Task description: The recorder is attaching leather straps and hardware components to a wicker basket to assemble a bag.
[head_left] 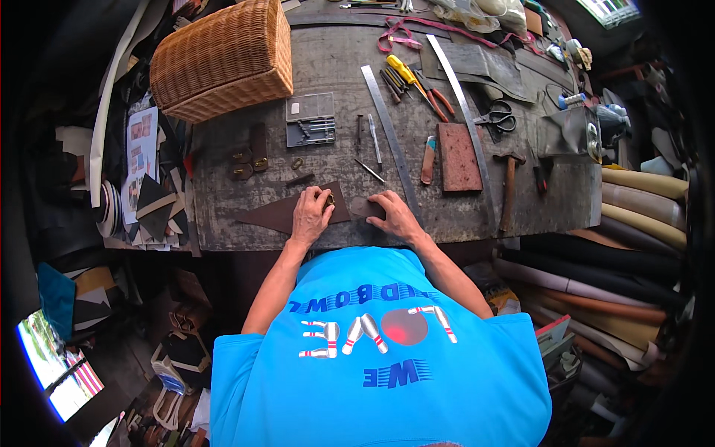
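Observation:
My left hand (310,216) is closed, its thumb and fingertips pinching a small brass fitting (331,200). It rests on a dark brown pointed leather piece (272,213) lying flat near the table's front edge. To its right, my right hand (395,216) grips the edge of a small dark leather piece (363,207) with thumb and fingers. A short dark strip (301,179) lies just beyond the left hand. Farther off are a small brass piece (297,162) and brown leather parts with brass fittings (258,149). A slim metal pointed tool (369,170) lies beyond the hands.
A wicker basket (223,59) stands far left, near an open case of small screwdrivers (311,123). Two steel rulers (389,123) (460,104), a reddish block (459,158), a hammer (509,190), scissors (500,117) and pliers (438,98) lie rightward. Rolled materials (640,208) are stacked at right.

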{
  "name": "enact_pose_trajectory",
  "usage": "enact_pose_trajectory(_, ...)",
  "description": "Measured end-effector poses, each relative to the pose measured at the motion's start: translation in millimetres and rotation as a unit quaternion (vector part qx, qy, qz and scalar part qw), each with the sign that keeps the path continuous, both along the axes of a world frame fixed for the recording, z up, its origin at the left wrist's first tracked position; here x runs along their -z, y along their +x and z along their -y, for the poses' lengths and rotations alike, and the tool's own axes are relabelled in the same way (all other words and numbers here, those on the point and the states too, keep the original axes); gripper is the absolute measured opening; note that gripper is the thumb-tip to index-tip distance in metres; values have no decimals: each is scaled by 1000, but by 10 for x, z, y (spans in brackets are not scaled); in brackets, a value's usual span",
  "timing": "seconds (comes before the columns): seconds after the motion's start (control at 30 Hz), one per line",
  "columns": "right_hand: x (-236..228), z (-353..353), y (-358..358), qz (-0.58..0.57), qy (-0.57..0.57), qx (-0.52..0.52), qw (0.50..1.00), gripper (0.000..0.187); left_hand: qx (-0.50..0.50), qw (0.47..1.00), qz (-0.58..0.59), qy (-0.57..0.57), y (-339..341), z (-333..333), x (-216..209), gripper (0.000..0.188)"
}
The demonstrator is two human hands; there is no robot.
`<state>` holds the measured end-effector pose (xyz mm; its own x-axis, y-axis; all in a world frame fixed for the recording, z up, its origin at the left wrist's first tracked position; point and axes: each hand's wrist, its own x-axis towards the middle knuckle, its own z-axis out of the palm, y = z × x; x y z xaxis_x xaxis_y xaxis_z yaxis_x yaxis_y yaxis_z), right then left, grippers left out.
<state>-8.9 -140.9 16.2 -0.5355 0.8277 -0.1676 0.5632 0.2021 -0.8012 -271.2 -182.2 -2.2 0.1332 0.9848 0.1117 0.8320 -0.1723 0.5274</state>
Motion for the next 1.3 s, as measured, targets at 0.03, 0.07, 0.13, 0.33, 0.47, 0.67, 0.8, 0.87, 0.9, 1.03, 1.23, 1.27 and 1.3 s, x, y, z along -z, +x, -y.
enact_pose_trajectory(0.03,5,-30,-2,10,36,-18,999,54,-2,1000,3,0,2,-3,-4,41)
enact_pose_trajectory(0.07,9,-60,-6,20,72,-36,997,54,-3,1000,7,1,3,-8,-7,40)
enact_pose_trajectory(0.13,-26,-97,-40,21,69,-41,997,54,-8,1000,7,1,6,6,-15,41)
enact_pose_trajectory(0.33,123,-151,-122,8,73,-49,996,54,-13,1000,13,3,14,11,-42,44)
enact_pose_trajectory(0.47,136,-166,-161,10,76,-65,995,53,-25,999,38,-4,19,20,-69,47)
enact_pose_trajectory(0.67,87,-138,-216,14,81,-62,995,52,-22,998,63,0,-21,150,-2,39)
enact_pose_trajectory(0.8,97,-115,-238,17,71,-56,996,53,-26,998,53,5,-21,257,10,37)
enact_pose_trajectory(0.87,126,-155,-231,22,86,-52,995,53,-39,998,45,29,-15,271,32,36)
enact_pose_trajectory(0.9,131,-172,-224,31,84,-52,995,53,-43,998,11,41,-28,265,48,37)
enact_pose_trajectory(1.03,44,-238,-260,37,71,-49,996,52,-41,996,-30,77,-63,271,90,39)
enact_pose_trajectory(1.23,100,-275,-470,27,125,-88,988,51,-14,995,-37,87,-136,307,120,43)
enact_pose_trajectory(1.27,105,-282,-493,27,125,-89,988,51,-15,995,-37,86,-135,306,134,43)
enact_pose_trajectory(1.3,110,-282,-524,31,136,-94,986,52,-13,996,-30,88,-140,311,151,45)
